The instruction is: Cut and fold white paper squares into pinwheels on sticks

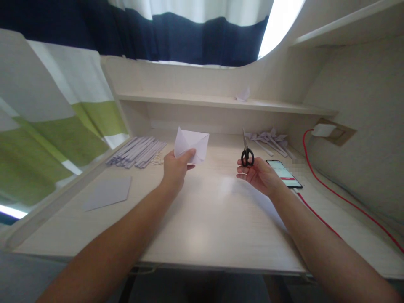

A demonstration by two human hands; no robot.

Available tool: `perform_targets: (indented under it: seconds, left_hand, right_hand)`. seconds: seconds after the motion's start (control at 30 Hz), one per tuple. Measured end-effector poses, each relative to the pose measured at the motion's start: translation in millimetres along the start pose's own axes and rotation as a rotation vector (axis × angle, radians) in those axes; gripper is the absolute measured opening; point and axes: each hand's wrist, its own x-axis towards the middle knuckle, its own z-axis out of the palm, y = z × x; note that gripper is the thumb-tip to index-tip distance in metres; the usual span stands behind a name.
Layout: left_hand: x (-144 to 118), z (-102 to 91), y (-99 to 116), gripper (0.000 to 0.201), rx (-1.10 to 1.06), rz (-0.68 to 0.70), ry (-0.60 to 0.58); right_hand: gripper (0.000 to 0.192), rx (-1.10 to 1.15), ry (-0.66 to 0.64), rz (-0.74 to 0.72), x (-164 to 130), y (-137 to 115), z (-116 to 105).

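White folded paper (191, 145), black-handled scissors (247, 155)

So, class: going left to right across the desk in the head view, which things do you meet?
Flat paper sheet → bundle of paper strips → left hand holding folded paper → scissors → right hand → phone → red cable.

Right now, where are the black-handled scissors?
In the head view, the black-handled scissors lie right of centre on the pale wooden desk, just beyond the open right hand, left of the smartphone.
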Motion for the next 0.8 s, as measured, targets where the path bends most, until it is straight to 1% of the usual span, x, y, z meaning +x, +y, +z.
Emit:
perform_targets:
  seconds: [0.17, 0.3, 0.43, 0.57, 0.67, 0.8]
  left_hand:
    - [-1, 0.8, 2, 0.052, 0.007, -0.007, 0.003]
    - [-1, 0.4, 1, 0.052, 0.004, -0.003, -0.005]
    - [-1, -0.5, -1, 0.052, 0.002, 0.008, -0.016]
    - [-1, -0.4, -1, 0.052, 0.004, 0.013, -0.012]
    - [0, -0.1, -1, 0.051, 0.006, 0.010, -0.009]
    - [0, 0.3, -1, 0.051, -0.002, 0.007, -0.006]
  right_hand:
    - [0.008, 0.041, 0.068, -0.039, 1, -6, -5]
    - [0.008, 0.088, 0.085, -0.076, 0, -11, -9]
    - [0.011, 0.131, 0.064, -0.081, -2, -11, -10]
    - [0.020, 0.146, 0.035, -0.074, -2, -9, -10]
    - [0.024, 0.135, 0.008, -0.058, 1, -7, -10]
    - [0.024, 0.073, -0.055, -0.016, 0, -5, -7]
